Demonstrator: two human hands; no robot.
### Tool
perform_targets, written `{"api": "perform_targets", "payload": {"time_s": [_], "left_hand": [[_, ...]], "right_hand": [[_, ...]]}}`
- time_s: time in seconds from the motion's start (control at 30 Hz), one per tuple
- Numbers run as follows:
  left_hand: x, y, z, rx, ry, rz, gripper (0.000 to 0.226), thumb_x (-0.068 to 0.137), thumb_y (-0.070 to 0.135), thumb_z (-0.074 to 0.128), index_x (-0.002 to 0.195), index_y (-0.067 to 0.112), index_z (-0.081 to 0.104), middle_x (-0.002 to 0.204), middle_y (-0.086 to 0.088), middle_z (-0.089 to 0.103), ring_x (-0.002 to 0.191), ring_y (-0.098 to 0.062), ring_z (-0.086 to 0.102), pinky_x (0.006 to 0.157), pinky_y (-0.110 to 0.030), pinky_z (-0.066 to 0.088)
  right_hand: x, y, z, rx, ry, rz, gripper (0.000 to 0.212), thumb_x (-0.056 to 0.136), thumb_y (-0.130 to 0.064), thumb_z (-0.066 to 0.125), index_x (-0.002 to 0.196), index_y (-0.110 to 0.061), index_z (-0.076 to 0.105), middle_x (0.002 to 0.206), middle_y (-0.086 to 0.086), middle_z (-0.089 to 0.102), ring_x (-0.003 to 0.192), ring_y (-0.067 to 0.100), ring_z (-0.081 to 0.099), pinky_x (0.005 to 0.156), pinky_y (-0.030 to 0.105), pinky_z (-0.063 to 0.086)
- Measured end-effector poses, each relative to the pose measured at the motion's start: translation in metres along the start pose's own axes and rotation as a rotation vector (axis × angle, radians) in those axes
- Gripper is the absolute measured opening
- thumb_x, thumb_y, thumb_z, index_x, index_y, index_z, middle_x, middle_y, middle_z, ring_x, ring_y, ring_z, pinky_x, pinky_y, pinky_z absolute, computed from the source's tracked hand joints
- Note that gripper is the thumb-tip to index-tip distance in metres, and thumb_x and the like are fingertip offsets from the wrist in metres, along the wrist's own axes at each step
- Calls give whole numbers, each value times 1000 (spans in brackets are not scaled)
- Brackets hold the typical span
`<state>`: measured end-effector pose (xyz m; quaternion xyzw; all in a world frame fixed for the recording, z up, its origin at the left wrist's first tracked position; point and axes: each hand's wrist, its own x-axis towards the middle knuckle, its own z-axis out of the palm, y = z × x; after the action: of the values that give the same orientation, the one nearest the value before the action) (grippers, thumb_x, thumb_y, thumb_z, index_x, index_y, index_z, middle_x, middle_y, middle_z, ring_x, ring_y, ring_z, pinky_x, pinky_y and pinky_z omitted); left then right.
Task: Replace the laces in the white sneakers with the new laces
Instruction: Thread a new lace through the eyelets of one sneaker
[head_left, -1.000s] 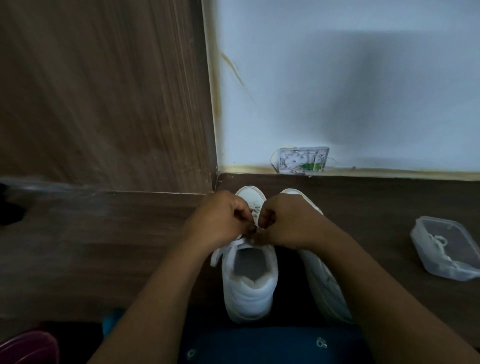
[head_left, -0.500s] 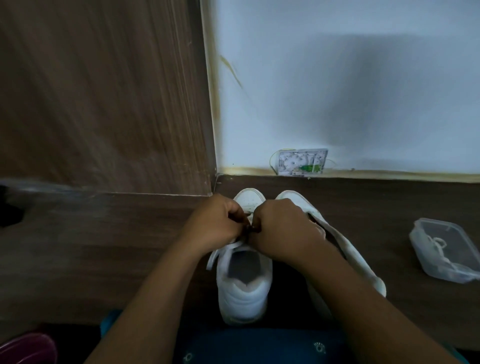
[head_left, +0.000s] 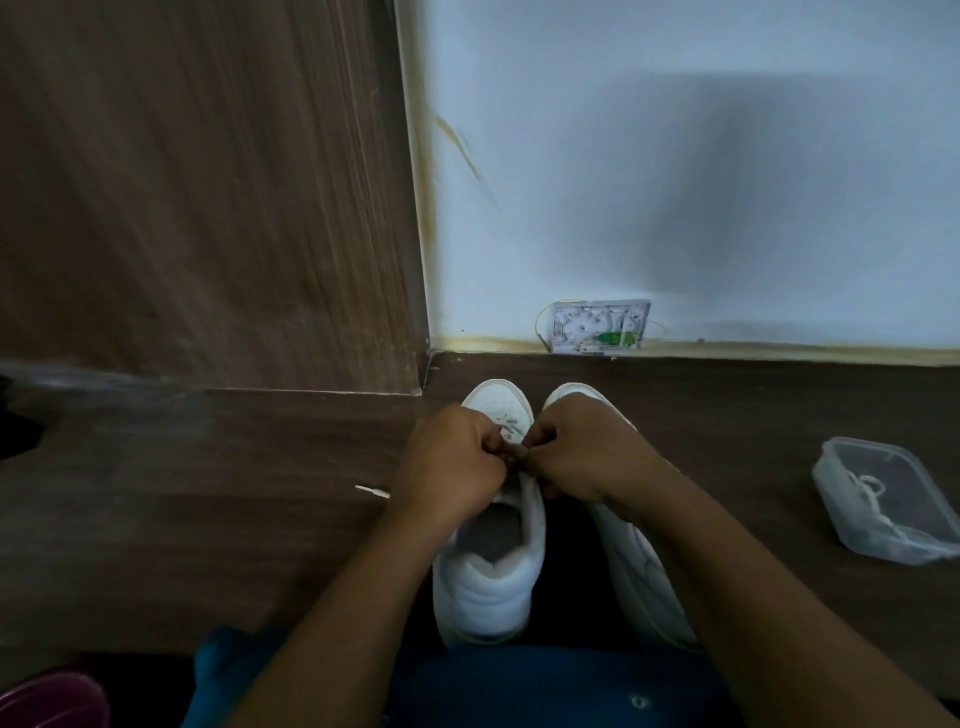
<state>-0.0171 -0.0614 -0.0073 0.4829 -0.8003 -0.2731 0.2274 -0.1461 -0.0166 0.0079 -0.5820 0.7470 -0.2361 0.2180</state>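
Hands: left hand (head_left: 449, 462) and right hand (head_left: 576, 452) curl, pinching lace (head_left: 509, 430) over sneaker (head_left: 485, 577) eyelets.
Change: lace tip (head_left: 371, 491) now lies out leftward; threading likely advancing.

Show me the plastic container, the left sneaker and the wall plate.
plastic container (head_left: 831, 506): head view, left wall
left sneaker (head_left: 485, 587): head view, padded heel
wall plate (head_left: 600, 327): head view, face centre

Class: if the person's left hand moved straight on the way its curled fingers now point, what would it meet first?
Most likely the right hand: the left hand faces it, knuckles nearly meeting over the white low-top sneaker. Whether they already touch is unclear.
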Motion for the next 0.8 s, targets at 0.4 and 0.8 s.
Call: {"api": "perform_targets", "payload": {"time_s": [0.4, 0.8], "left_hand": [[-12, 5, 3, -242, 92, -198, 13, 72, 4, 71, 66, 15, 73, 64, -2, 69, 68, -17, 65, 65, -30, 51], [-18, 11, 5, -124, 137, -66, 29, 70, -2, 66, 67, 25, 56, 54, 11, 52, 53, -1, 48, 51, -9, 35]], "right_hand": [[-4, -3, -4, 77, -18, -30, 22, 80, -17, 67, 77, 5, 72, 76, 24, 67, 70, 31, 65, 66, 34, 53], [-5, 2, -5, 161, -63, 9, 8, 72, -3, 65, 71, 1, 73, 75, 30, 65, 63, 30, 63, 68, 56, 55]]}}
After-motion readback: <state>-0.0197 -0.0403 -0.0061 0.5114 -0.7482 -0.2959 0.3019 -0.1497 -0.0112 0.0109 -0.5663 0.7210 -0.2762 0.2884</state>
